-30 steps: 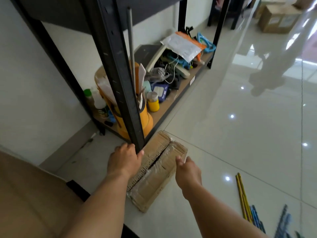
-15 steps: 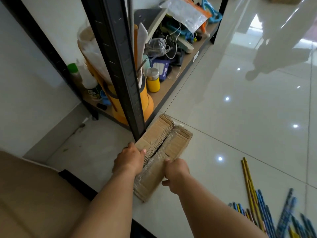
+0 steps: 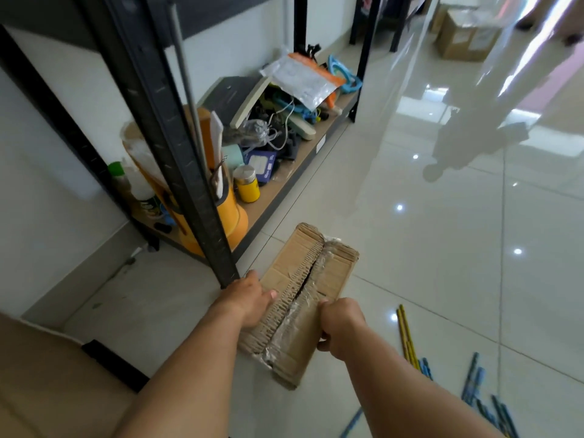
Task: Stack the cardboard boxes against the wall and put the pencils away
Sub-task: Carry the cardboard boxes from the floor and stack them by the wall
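A small worn cardboard box (image 3: 311, 281), taped along its split top, is held low over the tiled floor beside the black shelf post (image 3: 177, 153). My left hand (image 3: 249, 298) grips its left side with the thumb on top. On the box's right edge, my right hand (image 3: 339, 325) holds on with curled fingers. Yellow pencils (image 3: 406, 335) and blue pencils (image 3: 474, 379) lie scattered on the floor at the lower right. A larger cardboard surface (image 3: 41, 374) fills the bottom left corner.
The low shelf (image 3: 284, 188) along the white wall holds an orange container (image 3: 221, 210), a yellow jar (image 3: 247, 184), cables and bags. More cardboard boxes (image 3: 464, 36) stand far off at the top right. Glossy tiles (image 3: 426, 248) spread to the right.
Both hands have kept hold of the box and shifted their grip toward its near end. The view swung down, then back up; the box stays by the shelf post.
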